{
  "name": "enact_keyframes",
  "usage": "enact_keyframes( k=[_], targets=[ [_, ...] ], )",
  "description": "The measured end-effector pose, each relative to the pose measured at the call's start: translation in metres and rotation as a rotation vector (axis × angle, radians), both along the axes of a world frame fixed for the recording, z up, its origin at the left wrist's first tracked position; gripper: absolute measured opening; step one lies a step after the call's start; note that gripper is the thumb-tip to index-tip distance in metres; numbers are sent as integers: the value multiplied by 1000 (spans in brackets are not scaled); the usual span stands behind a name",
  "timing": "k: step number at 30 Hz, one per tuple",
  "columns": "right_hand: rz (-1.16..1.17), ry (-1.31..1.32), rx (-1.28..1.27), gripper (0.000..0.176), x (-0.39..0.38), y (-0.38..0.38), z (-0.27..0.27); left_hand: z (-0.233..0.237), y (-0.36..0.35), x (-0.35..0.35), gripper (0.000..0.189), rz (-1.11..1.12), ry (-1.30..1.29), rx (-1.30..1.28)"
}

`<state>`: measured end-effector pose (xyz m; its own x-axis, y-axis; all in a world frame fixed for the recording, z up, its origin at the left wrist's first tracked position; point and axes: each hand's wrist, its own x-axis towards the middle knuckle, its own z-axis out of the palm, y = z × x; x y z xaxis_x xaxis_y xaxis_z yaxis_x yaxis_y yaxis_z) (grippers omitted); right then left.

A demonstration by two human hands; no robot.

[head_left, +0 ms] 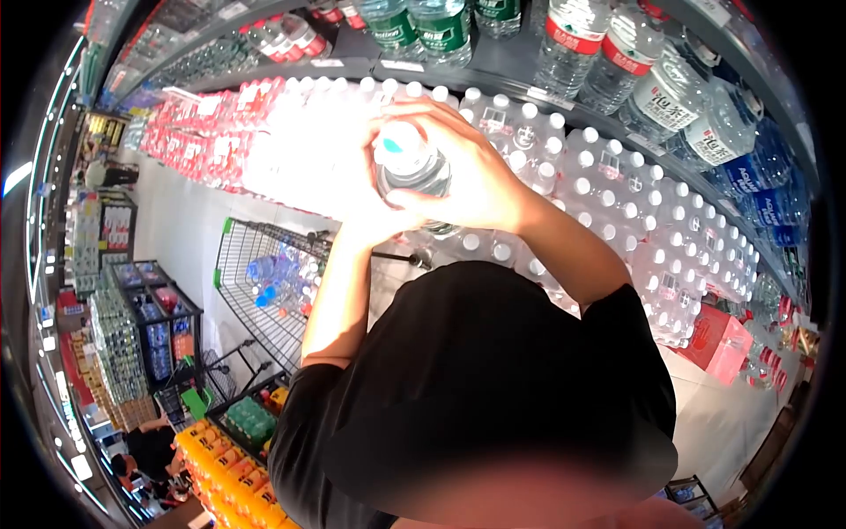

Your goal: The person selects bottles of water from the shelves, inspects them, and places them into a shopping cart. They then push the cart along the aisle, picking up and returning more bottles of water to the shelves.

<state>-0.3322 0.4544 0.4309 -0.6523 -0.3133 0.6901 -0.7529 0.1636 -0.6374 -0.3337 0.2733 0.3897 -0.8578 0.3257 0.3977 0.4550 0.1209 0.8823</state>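
A clear plastic water bottle (421, 175), its glaring white top marked with a teal patch, is held up between my two hands. My right hand (476, 172) curls round its right side, fingers over the far side and thumb across the near side. On the other side, my left hand (363, 210) is closed against the bottle; strong glare washes out most of its fingers. Below and beyond my hands stand packed rows of white-capped water bottles (582, 185), partly hidden by my hands and arms.
A wire shopping cart (256, 304) with several bottles inside stands to my left. Shelves of larger water bottles (573, 44) run along the top. Red-labelled packs (207, 132) sit at left, a pink-red box (718, 344) at right, orange packs (229, 472) at lower left. Another person (145, 450) is beyond.
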Motion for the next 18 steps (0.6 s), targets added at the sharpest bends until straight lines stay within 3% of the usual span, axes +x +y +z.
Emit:
enact_keyframes(
  k=[6, 9, 12, 13, 16, 18],
  targets=[
    [-135, -100, -48, 58, 9, 0, -1, 4, 7, 4, 108, 62, 23, -147],
    [-156, -174, -77, 54, 7, -2, -6, -2, 6, -1, 111, 76, 254, -202],
    [-180, -178, -131, 38, 6, 0, -9, -7, 3, -2, 114, 90, 326, -289],
    [-183, -224, -135, 34, 7, 4, -6, -20, -5, -4, 83, 100, 458, -282],
    [-164, -319, -315, 34, 0, 19, -15, -40, -31, 12, 40, 212, 148, -202],
    [-189, -418, -432, 23, -9, 34, -13, -64, -54, 23, 21, 350, 86, -226]
  ],
)
